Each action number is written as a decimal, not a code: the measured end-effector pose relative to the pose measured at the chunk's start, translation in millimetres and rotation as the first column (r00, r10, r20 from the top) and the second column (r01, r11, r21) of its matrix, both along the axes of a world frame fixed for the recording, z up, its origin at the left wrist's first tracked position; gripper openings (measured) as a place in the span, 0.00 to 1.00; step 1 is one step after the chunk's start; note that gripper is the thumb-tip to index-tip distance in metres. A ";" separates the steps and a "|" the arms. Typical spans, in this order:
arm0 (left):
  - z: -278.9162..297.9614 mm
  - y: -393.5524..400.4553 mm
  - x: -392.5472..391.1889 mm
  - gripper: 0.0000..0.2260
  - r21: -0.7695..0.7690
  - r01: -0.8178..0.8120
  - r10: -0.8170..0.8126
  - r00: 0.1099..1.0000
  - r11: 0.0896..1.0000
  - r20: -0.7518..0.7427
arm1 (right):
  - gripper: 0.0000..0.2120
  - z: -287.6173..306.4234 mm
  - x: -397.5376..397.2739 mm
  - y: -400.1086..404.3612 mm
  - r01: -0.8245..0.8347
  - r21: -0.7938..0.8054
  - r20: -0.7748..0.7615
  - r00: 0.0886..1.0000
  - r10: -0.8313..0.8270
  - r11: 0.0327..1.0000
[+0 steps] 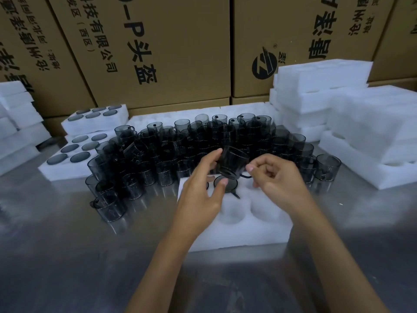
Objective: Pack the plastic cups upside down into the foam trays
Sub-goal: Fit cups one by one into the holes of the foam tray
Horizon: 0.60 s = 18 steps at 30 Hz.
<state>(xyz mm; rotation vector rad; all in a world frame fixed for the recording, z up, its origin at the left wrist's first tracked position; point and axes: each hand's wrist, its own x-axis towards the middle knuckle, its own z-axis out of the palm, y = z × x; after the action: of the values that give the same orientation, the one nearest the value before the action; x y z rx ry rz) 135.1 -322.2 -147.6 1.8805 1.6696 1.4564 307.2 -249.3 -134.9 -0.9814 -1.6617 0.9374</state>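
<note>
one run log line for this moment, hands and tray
left hand: holds cup | right hand: pinches cup handle | cup: tilted above foam tray | tray: one cup seated

Both bare forearms are extended forward from the lower edge of the view and are angled toward each other. The left hand point(204, 190) is raised with its fingers spread and lightly bent, the thumb and fingertips set against a cup point(232, 162). The right hand point(276, 177) is held beside it, fingers curled inward, thumb and forefinger pinched together.
</note>
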 end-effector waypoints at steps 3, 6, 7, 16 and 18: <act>0.3 2.7 9.5 0.31 -0.063 0.096 -0.096 0.995 0.993 -0.005 | 0.07 0.2 18.9 5.8 -0.065 -0.070 -0.064 0.996 0.060 0.995; -2.4 5.5 12.2 0.31 -0.148 0.135 -0.147 0.986 0.980 -0.074 | 0.08 -0.4 30.5 8.0 -0.098 -0.102 -0.043 0.995 0.094 0.990; -3.7 6.6 12.2 0.31 -0.188 0.144 -0.163 0.983 0.972 -0.087 | 0.08 0.2 33.4 8.7 -0.108 -0.112 -0.024 0.994 0.106 0.988; -9.3 9.0 16.3 0.31 -0.318 0.140 -0.241 0.921 0.938 -0.306 | 0.08 5.3 47.6 10.4 -0.136 -0.149 0.156 0.975 0.160 0.979; -9.9 9.0 16.9 0.31 -0.320 0.128 -0.241 0.908 0.939 -0.342 | 0.08 5.1 48.5 10.9 -0.132 -0.134 0.166 0.974 0.154 0.982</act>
<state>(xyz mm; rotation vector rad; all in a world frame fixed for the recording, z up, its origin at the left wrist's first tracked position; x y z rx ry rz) 152.0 -313.3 -157.5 2.1685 1.6852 0.7558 355.7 -238.4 -129.8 -1.0623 -1.8608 1.0850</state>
